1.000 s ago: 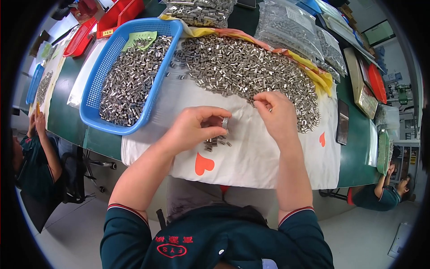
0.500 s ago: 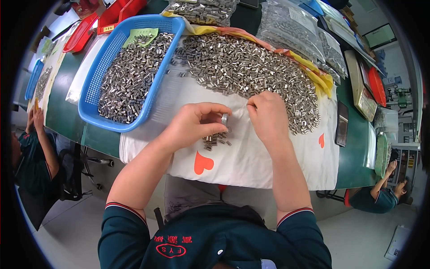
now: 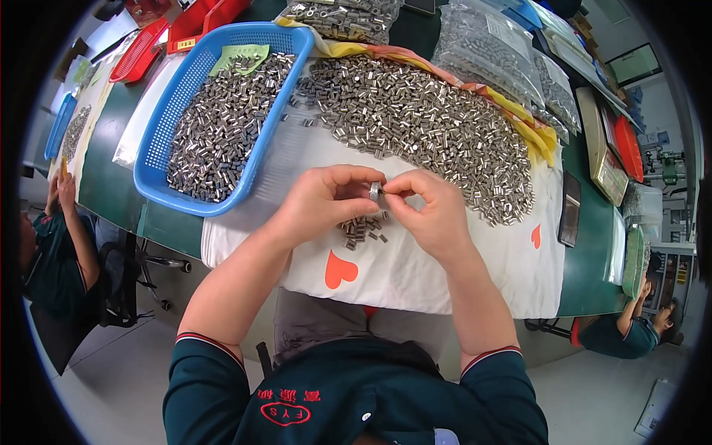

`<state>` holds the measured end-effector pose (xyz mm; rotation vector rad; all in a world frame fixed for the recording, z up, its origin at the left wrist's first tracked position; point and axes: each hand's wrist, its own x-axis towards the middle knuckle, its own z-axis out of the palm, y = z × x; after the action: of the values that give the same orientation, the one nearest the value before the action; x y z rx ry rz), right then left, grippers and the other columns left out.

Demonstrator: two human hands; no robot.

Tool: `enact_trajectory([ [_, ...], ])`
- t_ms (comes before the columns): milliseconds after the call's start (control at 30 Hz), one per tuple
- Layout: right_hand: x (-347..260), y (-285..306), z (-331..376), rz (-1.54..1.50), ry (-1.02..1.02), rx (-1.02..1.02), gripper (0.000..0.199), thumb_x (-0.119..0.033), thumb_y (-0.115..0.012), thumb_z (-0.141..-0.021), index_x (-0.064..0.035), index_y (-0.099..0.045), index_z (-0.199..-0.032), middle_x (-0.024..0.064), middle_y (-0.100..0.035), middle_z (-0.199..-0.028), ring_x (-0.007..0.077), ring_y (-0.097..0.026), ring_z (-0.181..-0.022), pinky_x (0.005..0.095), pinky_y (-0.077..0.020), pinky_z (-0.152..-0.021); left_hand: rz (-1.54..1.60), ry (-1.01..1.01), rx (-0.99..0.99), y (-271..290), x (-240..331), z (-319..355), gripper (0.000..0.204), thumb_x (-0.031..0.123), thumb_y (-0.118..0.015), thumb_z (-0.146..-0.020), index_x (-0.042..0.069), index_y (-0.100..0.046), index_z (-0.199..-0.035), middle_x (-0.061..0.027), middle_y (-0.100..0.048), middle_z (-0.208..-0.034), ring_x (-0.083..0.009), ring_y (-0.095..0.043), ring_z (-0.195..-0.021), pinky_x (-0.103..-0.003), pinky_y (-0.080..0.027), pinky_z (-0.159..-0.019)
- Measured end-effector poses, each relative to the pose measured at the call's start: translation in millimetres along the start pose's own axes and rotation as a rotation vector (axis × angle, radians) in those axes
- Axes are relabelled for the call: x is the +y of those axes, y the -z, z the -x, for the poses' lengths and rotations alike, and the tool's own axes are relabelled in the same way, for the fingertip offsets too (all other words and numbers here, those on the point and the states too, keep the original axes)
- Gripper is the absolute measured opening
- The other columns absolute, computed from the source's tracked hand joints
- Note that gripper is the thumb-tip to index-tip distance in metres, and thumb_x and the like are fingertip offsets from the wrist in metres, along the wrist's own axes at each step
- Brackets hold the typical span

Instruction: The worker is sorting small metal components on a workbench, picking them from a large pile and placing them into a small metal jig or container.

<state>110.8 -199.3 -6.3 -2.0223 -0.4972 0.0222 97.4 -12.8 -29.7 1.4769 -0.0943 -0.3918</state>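
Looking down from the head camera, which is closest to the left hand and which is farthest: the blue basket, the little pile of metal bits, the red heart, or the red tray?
From the left hand:
1. Little pile of metal bits, just under the fingers.
2. Red heart on the white cloth, lower down, towards the person.
3. Blue basket, up and to the left.
4. Red tray, far top left.

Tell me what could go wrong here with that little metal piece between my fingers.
The small metal cylinder is pinched only at the fingertips of the left hand and right hand; it could slip into the small heap below and get mixed in. A forearm could also nudge the big loose pile off the white cloth.
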Motion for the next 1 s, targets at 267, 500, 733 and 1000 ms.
enact_trajectory([
  [267, 4.2, -6.0, 1.4, 0.231, 0.254, 0.062, 0.008, -0.003, -0.064, -0.071, -0.0029, -0.06, -0.077, 0.0082, -0.06, -0.074, 0.0242, -0.058, -0.069, 0.0315, -0.0465, -0.064, -0.014, -0.005, 0.001, -1.0, 0.7, -0.2, 0.033, 0.004, -0.069, -0.076, 0.002, -0.061, -0.109, -0.0017, -0.064, -0.084, -0.0062, -0.059, -0.079, -0.021, -0.05, -0.069],
  [500, 0.5, 2.0, -0.6, 0.084, 0.105, -0.005, 0.008, -0.006, -0.064, -0.073, -0.0033, -0.062, -0.08, 0.0082, -0.061, -0.075, 0.0239, -0.059, -0.071, 0.0316, -0.0471, -0.066, -0.062, -0.003, 0.036, -0.7, -0.6, 0.2, 0.035, 0.005, -0.07, -0.076, 0.001, -0.061, -0.11, -0.0027, -0.065, -0.087, -0.0071, -0.06, -0.079, -0.022, -0.05, -0.07],
  [733, 3.1, 12.7, -3.2, 0.01, -0.091, -0.064, 0.012, -0.01, -0.066, -0.073, -0.0046, -0.064, -0.084, 0.0064, -0.063, -0.08, 0.0191, -0.061, -0.074, 0.0297, -0.0471, -0.065, -0.116, -0.004, -0.024, -4.1, 0.7, 1.8, 0.035, 0.005, -0.071, -0.075, 0.003, -0.062, -0.109, -0.0038, -0.065, -0.091, -0.0078, -0.06, -0.082, -0.023, -0.05, -0.074],
  [1000, 33.3, 12.1, -13.3, 0.611, 0.059, 0.177, 0.009, -0.011, -0.064, -0.075, -0.008, -0.065, -0.083, 0.0068, -0.058, -0.078, 0.0251, -0.055, -0.08, 0.0365, -0.0436, -0.074, -0.266, -0.102, -0.099, -7.4, 5.9, 5.4, 0.035, 0.003, -0.071, -0.073, 0.004, -0.063, -0.107, -0.0036, -0.064, -0.092, -0.0076, -0.058, -0.081, -0.022, -0.049, -0.073],
])
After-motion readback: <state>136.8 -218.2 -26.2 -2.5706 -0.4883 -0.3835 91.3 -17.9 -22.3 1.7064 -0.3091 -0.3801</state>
